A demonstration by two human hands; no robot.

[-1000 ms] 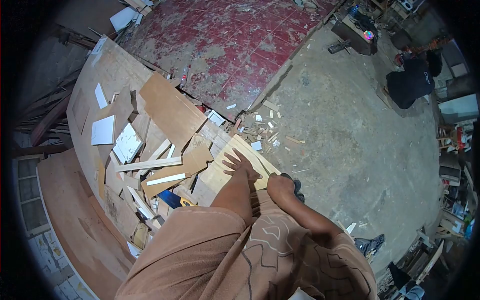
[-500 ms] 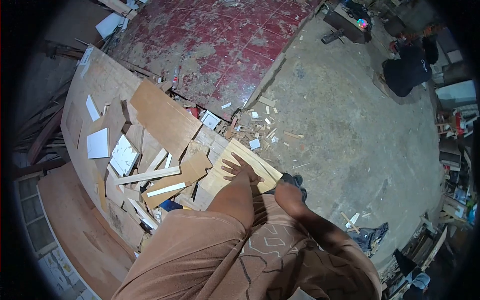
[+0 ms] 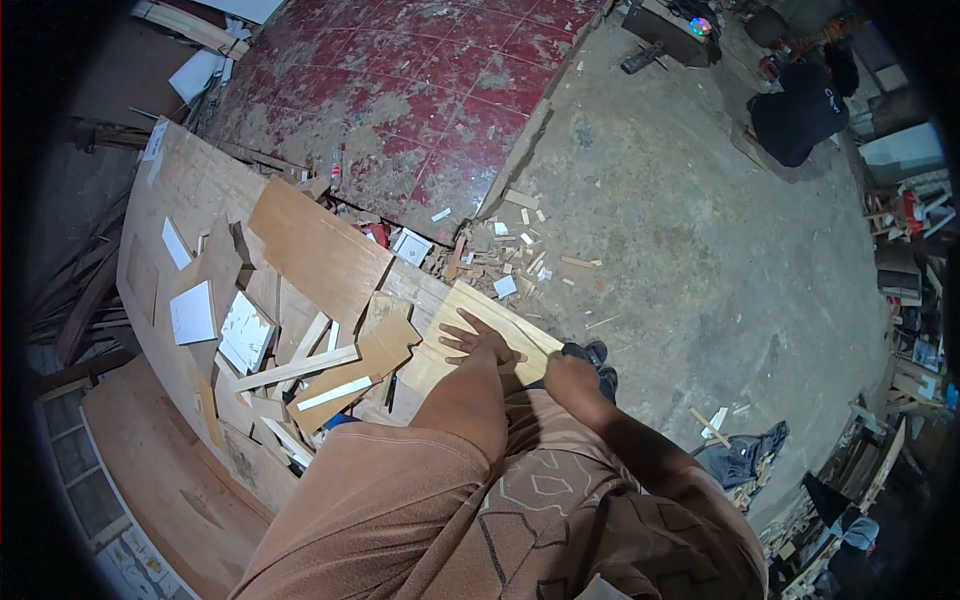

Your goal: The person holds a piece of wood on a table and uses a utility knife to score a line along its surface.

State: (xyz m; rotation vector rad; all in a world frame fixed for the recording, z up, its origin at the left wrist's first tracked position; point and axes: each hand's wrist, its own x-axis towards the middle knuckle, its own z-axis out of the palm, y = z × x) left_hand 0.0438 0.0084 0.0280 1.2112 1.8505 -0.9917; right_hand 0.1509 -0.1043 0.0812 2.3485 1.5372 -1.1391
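A pale wooden board [image 3: 465, 315] lies on the corner of the large worktable, its near right corner reaching past the table edge. Flat on top of it, fingers spread, rests my left hand [image 3: 482, 342]. My right hand [image 3: 573, 382] is closed in a fist by the board's right corner. Whatever that fist grips is hidden from this angle. Just left of the board are a brown offcut panel [image 3: 375, 360] and a white strip [image 3: 335, 393].
Scrap wood and white panels [image 3: 193, 312] cover much of the worktable [image 3: 190, 165]. Wood offcuts litter the concrete floor [image 3: 660, 230] beyond its corner. A person in dark clothing [image 3: 797, 118] crouches at the far right. A dark bag-like heap [image 3: 750, 450] lies at the right.
My right hand has moved slightly forward, closer to the board's corner. My left hand stays spread on the board. The head view has turned a little, shifting the background left.
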